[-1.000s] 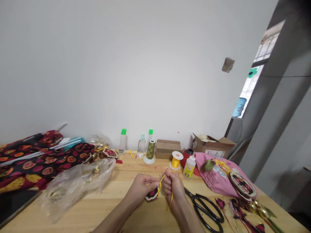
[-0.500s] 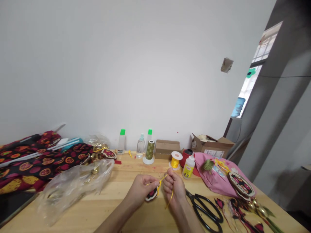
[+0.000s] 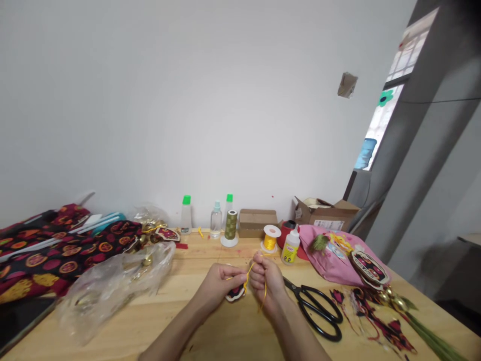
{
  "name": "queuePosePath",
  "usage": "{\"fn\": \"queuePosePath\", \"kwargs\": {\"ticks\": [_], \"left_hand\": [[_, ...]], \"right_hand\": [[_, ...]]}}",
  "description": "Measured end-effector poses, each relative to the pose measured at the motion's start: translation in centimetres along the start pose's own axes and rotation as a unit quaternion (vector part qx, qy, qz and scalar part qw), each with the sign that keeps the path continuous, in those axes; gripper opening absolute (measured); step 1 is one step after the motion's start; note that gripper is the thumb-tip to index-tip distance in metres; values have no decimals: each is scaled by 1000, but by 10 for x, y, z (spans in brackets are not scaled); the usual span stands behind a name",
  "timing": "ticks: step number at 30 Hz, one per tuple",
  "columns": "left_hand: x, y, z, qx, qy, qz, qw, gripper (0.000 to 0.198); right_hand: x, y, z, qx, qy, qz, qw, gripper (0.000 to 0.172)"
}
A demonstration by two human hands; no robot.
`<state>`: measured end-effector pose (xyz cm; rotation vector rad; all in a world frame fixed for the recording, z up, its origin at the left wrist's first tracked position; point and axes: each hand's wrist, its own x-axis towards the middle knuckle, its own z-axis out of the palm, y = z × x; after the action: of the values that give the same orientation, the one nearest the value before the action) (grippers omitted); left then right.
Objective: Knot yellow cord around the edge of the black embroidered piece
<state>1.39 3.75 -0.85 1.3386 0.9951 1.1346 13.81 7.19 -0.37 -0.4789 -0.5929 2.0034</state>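
Note:
Low over the wooden table, my left hand is closed, pinching a small dark red and black fabric ornament with a pale edge. My right hand is closed beside it, its fingers pinched on a thin yellow cord that runs from the ornament up between the two hands and hangs in a loop below my right palm. The two hands almost touch.
Black scissors lie just right of my right hand. Behind the hands stand a yellow cord spool, a glue bottle, an olive thread cone, bottles and cardboard boxes. A clear plastic bag and patterned fabric lie left; pink cloth right.
The view has tilted slightly, so things sit a little higher and further left. Both hands keep their grips on the ornament and cord, with only small finger movements.

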Motion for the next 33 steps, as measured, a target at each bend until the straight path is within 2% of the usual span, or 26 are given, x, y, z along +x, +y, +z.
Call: {"fn": "queuePosePath", "kwargs": {"ticks": [7, 9, 12, 15, 18, 21, 23, 25, 27, 29, 31, 33], "left_hand": [[1, -2, 0, -17, 7, -30, 999, 28], [1, -1, -2, -49, 10, -48, 998, 26], [0, -1, -8, -118, -4, -79, 990, 22], [-2, 0, -15, -211, -27, -76, 974, 14], [-3, 3, -19, -260, -38, -68, 963, 11], [-2, 4, -20, -265, -33, -74, 961, 12], [0, 3, -20, -256, -16, -73, 964, 12], [2, 1, -20, -240, 11, -66, 968, 13], [3, 0, -20, -217, 34, -62, 974, 15], [4, 1, -18, -194, 45, -61, 978, 17], [3, 2, -17, -176, 43, -62, 982, 19], [2, 3, -15, -160, 37, -61, 984, 20]], "right_hand": [[3, 2, -3, 9, 50, -22, 998, 10], [3, 2, -4, 13, 34, -5, 999, 11], [0, -1, -2, 3, -21, 23, 1000, 11], [-3, -3, 3, -25, -41, -7, 999, 8], [-2, -5, 1, -42, 14, -66, 997, 14], [3, -7, -8, -72, 128, -137, 980, 21], [3, -10, -10, -144, 200, -197, 949, 29], [-1, -12, -7, -257, 218, -282, 898, 40], [-8, -13, 0, -375, 153, -379, 832, 51], [-14, -9, 8, -451, 56, -406, 793, 54], [-16, -3, 12, -488, -3, -366, 792, 46], [-13, 4, 10, -506, -29, -312, 803, 32]]}}
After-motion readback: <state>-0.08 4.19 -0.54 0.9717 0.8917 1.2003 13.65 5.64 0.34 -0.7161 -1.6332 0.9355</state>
